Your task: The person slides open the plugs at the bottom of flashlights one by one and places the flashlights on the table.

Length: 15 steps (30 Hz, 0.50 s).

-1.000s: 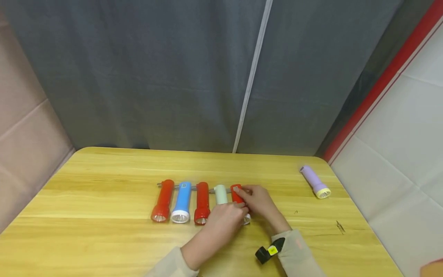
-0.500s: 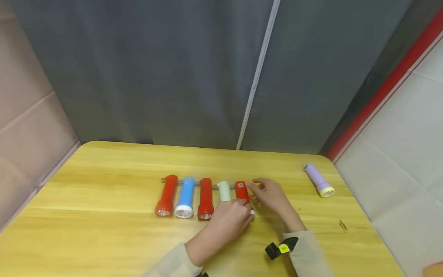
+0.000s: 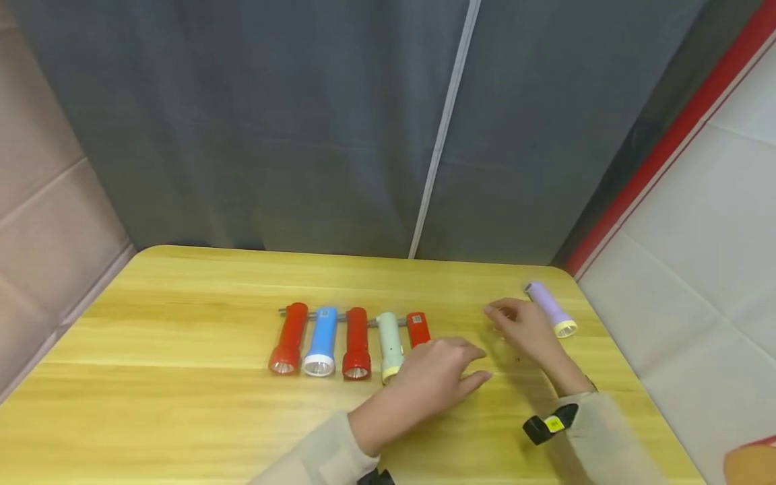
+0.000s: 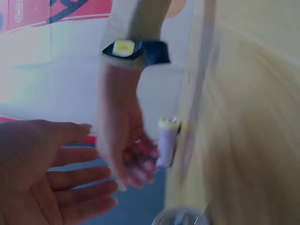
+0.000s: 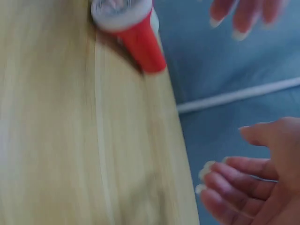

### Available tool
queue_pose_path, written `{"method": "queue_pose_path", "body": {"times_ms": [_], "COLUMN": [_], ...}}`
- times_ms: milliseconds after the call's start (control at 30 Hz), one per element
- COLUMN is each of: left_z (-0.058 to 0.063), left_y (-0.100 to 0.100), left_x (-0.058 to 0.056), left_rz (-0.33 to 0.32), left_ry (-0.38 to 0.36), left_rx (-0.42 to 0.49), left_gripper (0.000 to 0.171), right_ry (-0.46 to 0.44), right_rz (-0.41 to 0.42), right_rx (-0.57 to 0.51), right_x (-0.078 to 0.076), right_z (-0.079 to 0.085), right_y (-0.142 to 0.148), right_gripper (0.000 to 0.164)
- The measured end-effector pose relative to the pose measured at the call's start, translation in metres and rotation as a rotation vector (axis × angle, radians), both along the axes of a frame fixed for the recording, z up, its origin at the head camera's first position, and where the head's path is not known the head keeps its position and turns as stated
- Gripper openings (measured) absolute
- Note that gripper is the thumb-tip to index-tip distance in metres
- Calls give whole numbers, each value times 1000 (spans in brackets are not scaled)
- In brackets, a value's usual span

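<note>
My left hand (image 3: pixel 433 377) hovers over the white-headed red flashlight (image 3: pixel 417 328) at the row's right end, hiding its lower part. Its fingers are spread and hold nothing, as the left wrist view also shows. My right hand (image 3: pixel 526 330) is above the table just left of a purple flashlight (image 3: pixel 548 308) with a yellow head. Its fingers are loosely bent, with nothing between them. To the left lie a pale green flashlight (image 3: pixel 390 340), a red one (image 3: pixel 356 343), a blue one (image 3: pixel 322 340) and another red one (image 3: pixel 291 337), heads toward me.
Grey straps (image 3: pixel 372 323) show between the flashlights' tail ends. The wooden table (image 3: pixel 182 417) reaches back to a dark grey curtain (image 3: pixel 273 135). A white panel with a red border (image 3: pixel 697 269) stands along the right side.
The right hand has left the rightmost red flashlight and moved right toward the purple one. The left hand has let go of that red flashlight, lifted and spread its fingers.
</note>
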State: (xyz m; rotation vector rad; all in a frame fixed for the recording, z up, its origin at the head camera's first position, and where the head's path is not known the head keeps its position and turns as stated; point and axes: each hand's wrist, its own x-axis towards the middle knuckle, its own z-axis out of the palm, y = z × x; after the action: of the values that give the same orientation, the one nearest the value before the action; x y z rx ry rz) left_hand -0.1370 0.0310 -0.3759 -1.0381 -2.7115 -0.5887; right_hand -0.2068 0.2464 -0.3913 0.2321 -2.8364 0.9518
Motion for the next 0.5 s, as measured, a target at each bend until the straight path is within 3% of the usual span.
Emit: {"method": "queue_pose_path", "body": {"times_ms": [133, 333, 500], "left_z": [-4, -14, -24], "left_y": [31, 72, 98], "left_x": [-8, -26, -37], "left_rz": [-2, 92, 130], "left_ry": [-166, -396, -621], "left_rx": [74, 185, 395], "left_gripper": [31, 32, 34], "right_ry": [44, 89, 81], "right_rz": [-53, -113, -152], "right_rx": [51, 158, 210], "right_x": [-13, -35, -49], "right_z": [6, 7, 0], "right_y": [27, 73, 103], "right_gripper": [38, 39, 48]}}
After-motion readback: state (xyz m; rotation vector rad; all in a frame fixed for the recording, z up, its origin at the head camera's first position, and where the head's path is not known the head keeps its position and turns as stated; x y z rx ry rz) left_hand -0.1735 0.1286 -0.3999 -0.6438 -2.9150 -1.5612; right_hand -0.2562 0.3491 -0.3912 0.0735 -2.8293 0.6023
